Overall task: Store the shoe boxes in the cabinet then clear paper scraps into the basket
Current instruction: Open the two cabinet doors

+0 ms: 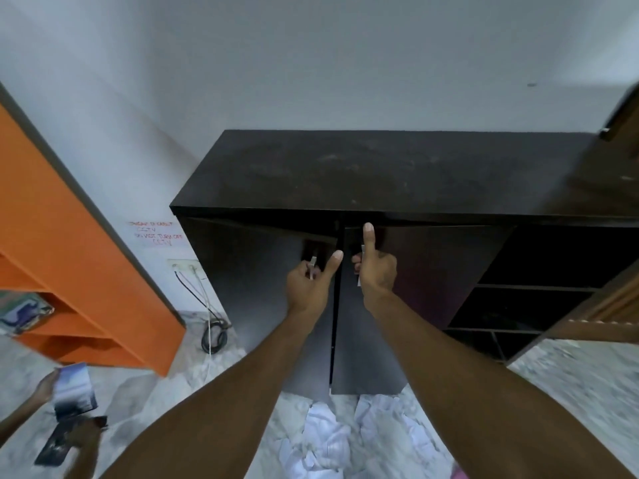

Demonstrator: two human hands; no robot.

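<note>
A dark cabinet (380,171) stands against the white wall, with two front doors. My left hand (311,281) grips the metal handle of the left door (256,288), which stands slightly ajar at its top. My right hand (375,267) grips the handle of the right door (425,278), thumb pointing up. White crumpled paper scraps (345,437) lie on the marble floor just in front of the doors, between my forearms. No shoe box and no basket are in view.
An orange shelf unit (69,257) stands at the left. Cables (212,333) hang from a wall socket beside the cabinet. Open dark shelves (518,305) are at the cabinet's right. Another person's hands (45,388) at the lower left hold cards.
</note>
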